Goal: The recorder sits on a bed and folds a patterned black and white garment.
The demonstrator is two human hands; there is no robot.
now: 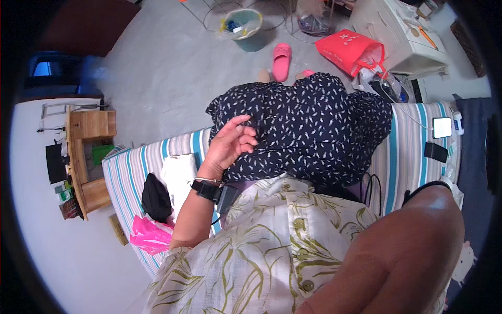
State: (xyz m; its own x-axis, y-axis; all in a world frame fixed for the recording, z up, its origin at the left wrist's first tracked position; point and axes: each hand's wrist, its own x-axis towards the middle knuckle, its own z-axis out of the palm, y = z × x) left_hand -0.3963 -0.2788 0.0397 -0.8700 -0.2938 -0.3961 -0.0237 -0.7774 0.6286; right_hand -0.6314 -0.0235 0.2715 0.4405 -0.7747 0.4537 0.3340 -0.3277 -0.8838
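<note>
My left hand (232,143) hovers palm up over the left side of the dark patterned cloth (298,125) on my lap, its fingers loosely curled and apart, holding nothing. A black strap with a small dark device (227,199) and a bracelet circle that wrist. My right forearm (400,251) rises large at the lower right, bent toward the camera; my right hand is out of view. Left of my left forearm, a folded white cloth (180,172) and a black cloth item (156,198) lie on the striped bed sheet (400,157).
A pink plastic bag (151,235) lies at the bed's left. A phone (442,127) with a cable and a black case (435,152) are at right. On the floor stand a lined bin (251,43), a pink slipper (281,62) and a red bag (347,51) beside a white cabinet (415,55).
</note>
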